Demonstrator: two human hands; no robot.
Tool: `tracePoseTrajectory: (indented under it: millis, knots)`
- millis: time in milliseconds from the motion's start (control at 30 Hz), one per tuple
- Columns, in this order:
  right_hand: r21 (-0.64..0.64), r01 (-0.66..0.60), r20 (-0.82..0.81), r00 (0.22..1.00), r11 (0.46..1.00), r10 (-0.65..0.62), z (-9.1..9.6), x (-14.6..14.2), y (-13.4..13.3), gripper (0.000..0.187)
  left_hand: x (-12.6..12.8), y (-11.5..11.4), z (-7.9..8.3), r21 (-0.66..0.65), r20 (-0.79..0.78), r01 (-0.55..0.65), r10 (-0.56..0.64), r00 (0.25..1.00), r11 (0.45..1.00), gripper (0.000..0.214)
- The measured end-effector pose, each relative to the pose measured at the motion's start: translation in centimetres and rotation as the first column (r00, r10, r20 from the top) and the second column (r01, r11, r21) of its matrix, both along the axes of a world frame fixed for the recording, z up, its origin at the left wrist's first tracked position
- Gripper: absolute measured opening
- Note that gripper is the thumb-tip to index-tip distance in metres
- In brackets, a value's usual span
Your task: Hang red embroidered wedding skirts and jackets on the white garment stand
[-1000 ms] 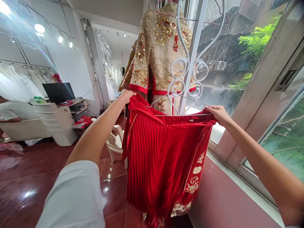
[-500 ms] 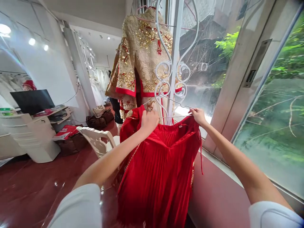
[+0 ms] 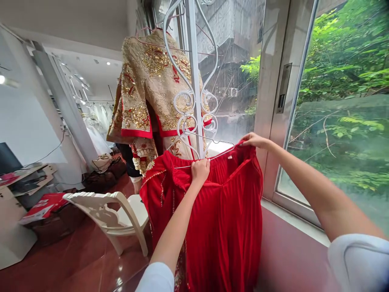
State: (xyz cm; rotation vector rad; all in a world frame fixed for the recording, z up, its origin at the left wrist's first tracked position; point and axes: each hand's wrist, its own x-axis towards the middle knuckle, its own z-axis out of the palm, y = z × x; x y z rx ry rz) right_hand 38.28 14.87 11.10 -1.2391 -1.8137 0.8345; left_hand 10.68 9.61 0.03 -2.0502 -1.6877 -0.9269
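Observation:
A red pleated skirt (image 3: 225, 219) hangs from a thin white wire hanger (image 3: 212, 154) in front of me. My left hand (image 3: 199, 170) is closed on the skirt's waistband near its middle, against the hanger's bar. At the waistband's right corner my right hand (image 3: 253, 140) pinches the fabric and the hanger's end. Behind the skirt stands a white scrolled metal stand (image 3: 194, 93), and a gold-embroidered jacket (image 3: 148, 93) with red trim hangs from it.
A white plastic chair (image 3: 112, 215) stands to the left on the glossy red floor (image 3: 75, 263). A white desk (image 3: 18, 194) and dark bags (image 3: 100, 178) lie further left. A large window (image 3: 340, 113) and a low pink wall (image 3: 291, 259) close off the right.
My left hand slid right along the waistband from its left corner to the middle, bunching the skirt narrower. My view turned right, toward the window.

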Motion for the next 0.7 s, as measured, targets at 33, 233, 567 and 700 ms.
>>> tracePoseTrajectory:
  millis: [33, 233, 567, 700]
  knots:
    - [0.084, 0.103, -0.055, 0.994, 0.991, -0.099, 1.2, 0.0, 0.5, 0.017, 0.0, 0.1, 0.0, 0.0, -0.01, -0.002, 0.002, 1.0, 1.0, 0.045]
    - [0.541, 0.42, -0.199, 0.906, 0.729, -0.374, 7.4, -4.6, -1.0, 0.011, 0.0, 1.3, 0.2, 0.026, -0.068, -0.058, 0.059, 0.996, 0.998, 0.049]
    - [0.418, -0.213, 0.821, 0.505, 0.883, -0.266, -5.6, -13.3, -10.9, 0.024, -0.2, 0.4, 0.3, 0.026, -0.085, -0.072, 0.074, 0.994, 0.997, 0.046]
    - [0.508, -0.089, 0.703, 0.617, 0.857, -0.353, -4.0, -13.0, -8.9, 0.029, -0.5, -1.8, 1.4, 0.01, -0.101, 0.006, -0.005, 0.995, 1.0, 0.037]
